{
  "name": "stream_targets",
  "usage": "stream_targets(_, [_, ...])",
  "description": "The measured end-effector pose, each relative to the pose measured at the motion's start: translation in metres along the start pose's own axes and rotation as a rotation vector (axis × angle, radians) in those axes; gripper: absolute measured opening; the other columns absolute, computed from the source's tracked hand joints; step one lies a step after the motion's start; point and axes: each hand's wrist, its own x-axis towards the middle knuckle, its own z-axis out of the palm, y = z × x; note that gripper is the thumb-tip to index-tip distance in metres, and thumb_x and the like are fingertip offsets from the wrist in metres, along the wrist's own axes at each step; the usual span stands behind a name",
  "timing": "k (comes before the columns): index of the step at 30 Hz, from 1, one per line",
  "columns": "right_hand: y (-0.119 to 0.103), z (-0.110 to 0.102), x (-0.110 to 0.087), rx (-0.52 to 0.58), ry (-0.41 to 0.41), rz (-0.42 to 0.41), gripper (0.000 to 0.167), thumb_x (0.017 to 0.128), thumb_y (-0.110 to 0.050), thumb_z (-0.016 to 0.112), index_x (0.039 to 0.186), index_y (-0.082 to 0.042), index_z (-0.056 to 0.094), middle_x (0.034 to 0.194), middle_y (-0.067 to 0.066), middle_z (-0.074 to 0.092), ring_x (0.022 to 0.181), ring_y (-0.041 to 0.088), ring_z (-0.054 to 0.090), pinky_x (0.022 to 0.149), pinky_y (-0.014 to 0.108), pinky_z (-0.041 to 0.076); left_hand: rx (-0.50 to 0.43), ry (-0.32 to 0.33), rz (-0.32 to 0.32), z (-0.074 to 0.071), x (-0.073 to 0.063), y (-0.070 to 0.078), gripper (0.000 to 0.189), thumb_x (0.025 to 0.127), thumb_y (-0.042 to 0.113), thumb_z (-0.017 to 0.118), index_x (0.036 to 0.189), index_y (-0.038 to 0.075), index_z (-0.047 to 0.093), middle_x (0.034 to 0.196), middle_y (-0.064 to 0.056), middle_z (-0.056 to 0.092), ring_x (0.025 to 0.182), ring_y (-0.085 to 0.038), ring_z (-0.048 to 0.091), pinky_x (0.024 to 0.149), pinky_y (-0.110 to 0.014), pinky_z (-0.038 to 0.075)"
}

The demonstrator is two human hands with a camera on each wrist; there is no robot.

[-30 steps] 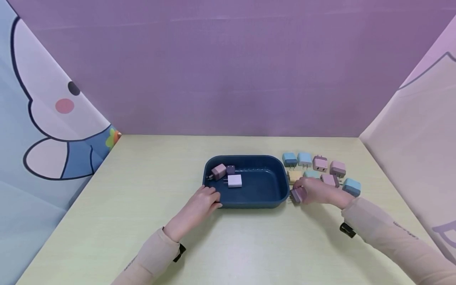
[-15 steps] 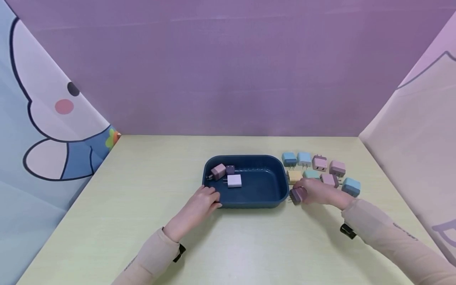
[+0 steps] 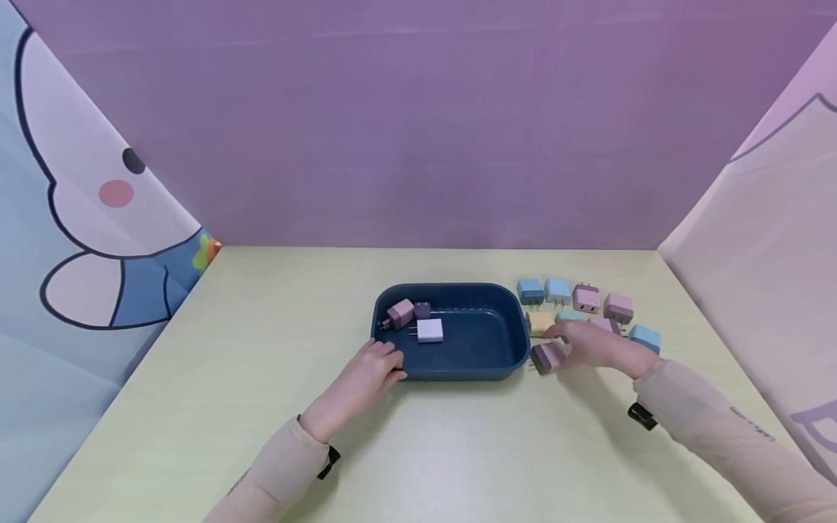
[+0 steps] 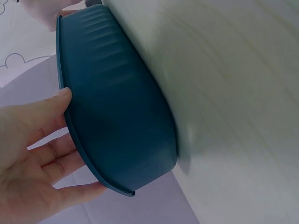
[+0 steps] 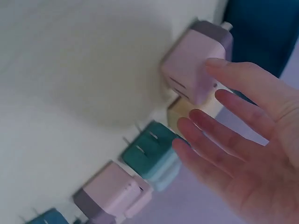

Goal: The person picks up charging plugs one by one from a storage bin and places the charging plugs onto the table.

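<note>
Head view: on the pale table (image 3: 425, 465), just beside the blue tray (image 3: 458, 376) at its front right corner, a pink-and-mauve charger (image 3: 548, 358). Should handle as light, stiff and hard-shelled, perhaps slightly slippery on the smooth faces, with prongs liable to catch or bend. Best taken across the opposite pink sides, clear of the prongs. Looks boxy with softened edges, mostly pale pink, banded mauve at the prong end facing the tray, with two dark slots in the other end. Lies near a yellow charger (image 3: 540, 323), with a teal charger (image 3: 570, 314) further off. Close over it, right hand (image 3: 588, 343) loosely spread, fingers parted, gripping nothing; thumb by the pink side, contact impossible to tell. At the tray's front left corner, left hand (image 3: 369, 369) closed over the rim, pinching it between thumb and partly hidden fingers.
</note>
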Motion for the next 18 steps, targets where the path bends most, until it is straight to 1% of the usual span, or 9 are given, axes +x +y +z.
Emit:
stream_targets(2, [0.0,-0.004,-0.001,-0.028,0.008,-0.022,0.041,0.065,-0.005,0.074,0.101,0.008,0.06,0.096,0.016,0.06,0.089,0.031,0.057,0.075,0.041,0.046,0.001,-0.004,0.0,0.0,0.0,0.0,0.016,0.075,0.015,0.07,0.069,0.01,0.055,0.066,0.002,0.047,0.062,-0.013,0.04,0.065,-0.032,0.04])
stream_targets(7, [-0.005,-0.019,0.0,-0.037,0.009,-0.032,0.039,0.064,0.006,0.066,0.102,0.012,0.057,0.101,0.025,0.059,0.092,0.038,0.056,0.075,0.042,0.046,0.003,-0.016,0.0,0.0,0.001,0.0,0.016,0.076,0.015,0.069,0.07,0.01,0.055,0.066,0.002,0.047,0.062,-0.013,0.04,0.066,-0.033,0.04])
stream_targets(12, [-0.012,-0.033,0.005,-0.011,-0.016,0.015,0.039,0.068,0.007,0.066,0.105,0.012,0.055,0.105,0.027,0.055,0.092,0.038,0.056,0.073,0.04,0.047,0.004,-0.024,-0.007,-0.001,0.001,0.0,0.016,0.076,0.016,0.069,0.07,0.01,0.055,0.066,0.002,0.046,0.062,-0.014,0.04,0.067,-0.033,0.04])
stream_targets(15, [-0.018,-0.039,0.008,-0.001,-0.044,0.063,0.04,0.072,0.004,0.065,0.11,0.011,0.053,0.111,0.026,0.053,0.096,0.037,0.054,0.075,0.04,0.046,0.004,-0.023,-0.006,-0.002,0.002,0.0,0.016,0.076,0.016,0.069,0.07,0.01,0.055,0.066,0.002,0.046,0.062,-0.013,0.04,0.065,-0.032,0.039])
stream_targets(17, [-0.023,-0.043,0.012,-0.016,-0.065,0.079,0.041,0.074,0.002,0.065,0.112,0.01,0.052,0.113,0.025,0.052,0.098,0.037,0.053,0.077,0.04,0.046,0.005,-0.019,0.0,-0.002,0.002,0.0,0.017,0.076,0.016,0.069,0.07,0.01,0.055,0.066,0.002,0.046,0.061,-0.013,0.04,0.064,-0.03,0.038])
stream_targets(18, [-0.026,-0.044,0.014,-0.037,-0.072,0.07,0.041,0.074,0.001,0.066,0.112,0.01,0.052,0.113,0.025,0.053,0.099,0.037,0.053,0.077,0.04,0.046,0.005,-0.016,0.004,-0.002,0.002,0.0,0.017,0.076,0.016,0.069,0.069,0.01,0.055,0.066,0.002,0.046,0.061,-0.013,0.039,0.063,-0.03,0.037])
